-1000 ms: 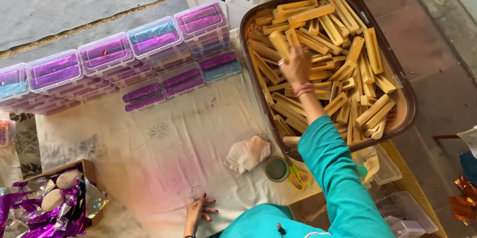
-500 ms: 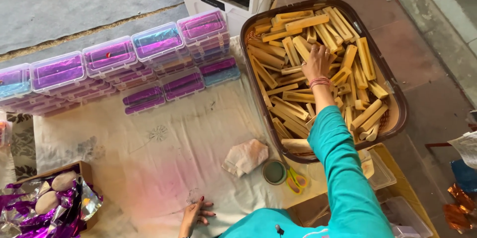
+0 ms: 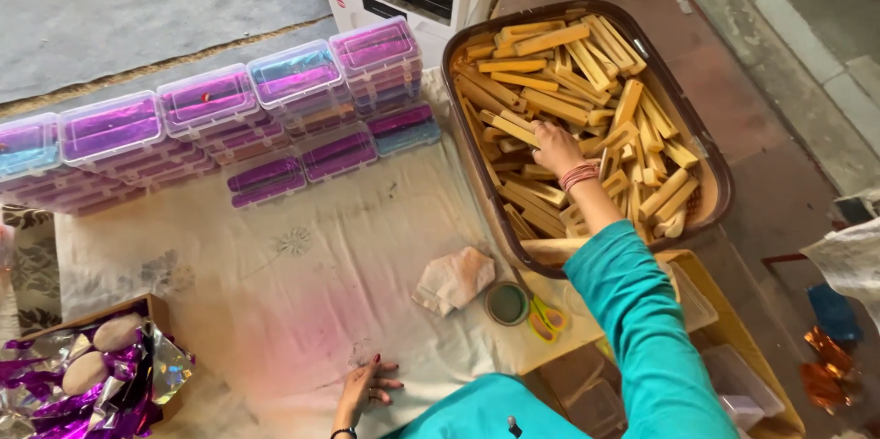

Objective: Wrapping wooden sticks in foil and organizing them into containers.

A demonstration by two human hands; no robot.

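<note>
A basket (image 3: 710, 159) is being kept at the right, with sticks (image 3: 550, 104) piled in it. Left of it, stacked boxes (image 3: 206, 104) are being lined up behind a cloth (image 3: 275, 283). A crumpled rag (image 3: 454, 279), a tape roll (image 3: 507, 303) and scissors (image 3: 547, 318) are lying on the cloth, before the basket.

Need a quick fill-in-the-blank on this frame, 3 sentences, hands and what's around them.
1. The right hand reaches into a brown tray heaped with yellowish ____.
2. The left hand lies flat on the pale ____, palm down.
3. The clear lidded boxes stacked along the cloth's far edge hold ____ wrapped contents.

Missing words: sticks; cloth; purple
</note>
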